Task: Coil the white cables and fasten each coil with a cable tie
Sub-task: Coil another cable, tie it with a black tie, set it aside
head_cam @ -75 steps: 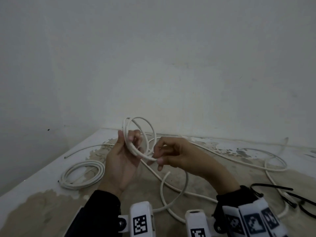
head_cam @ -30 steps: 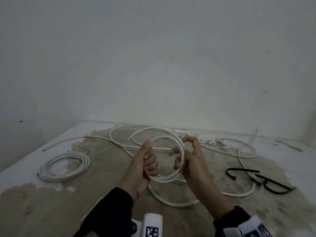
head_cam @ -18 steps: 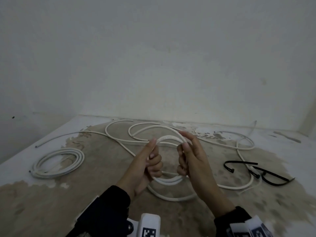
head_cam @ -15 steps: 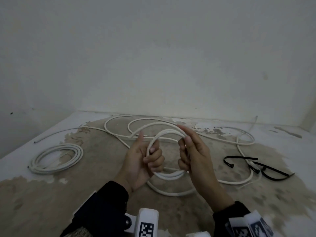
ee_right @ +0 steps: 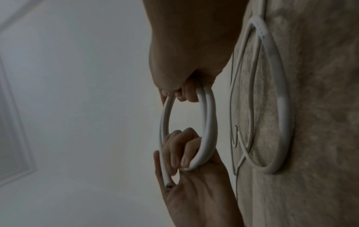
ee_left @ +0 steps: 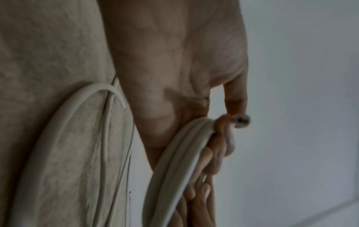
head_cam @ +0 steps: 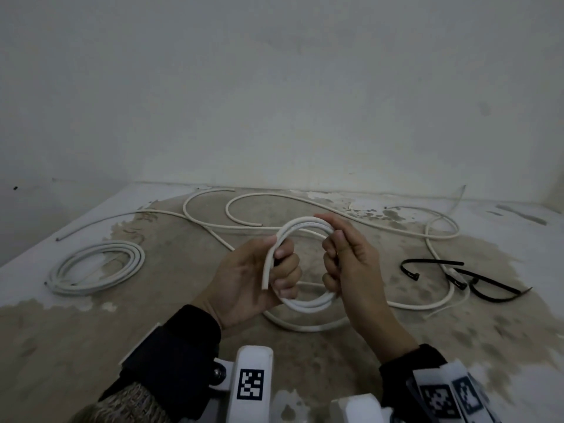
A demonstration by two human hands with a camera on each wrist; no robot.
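Note:
A small coil of white cable (head_cam: 305, 225) (ee_right: 208, 121) (ee_left: 174, 153) hangs in the air between both hands above the stained surface. My left hand (head_cam: 274, 276) (ee_right: 182, 159) grips the coil's left side with its fingers curled through the loop. The cable's cut end (head_cam: 266, 283) (ee_right: 168, 185) lies against the left palm. My right hand (head_cam: 335, 257) (ee_right: 184, 93) grips the coil's right side, fingers curled round the strands. Black cable ties (head_cam: 433, 265) lie on the surface to the right.
A second white coil (head_cam: 97, 268) lies flat at the left. Loose white cables (head_cam: 259, 196) snake across the back and right of the worn tabletop (head_cam: 76, 346). One loop (head_cam: 308, 326) lies under my hands. A wall rises behind.
The loose end has been drawn in along the left palm, and the coil has tightened into a smaller ring. Both hands kept their hold. The camera has tipped slightly.

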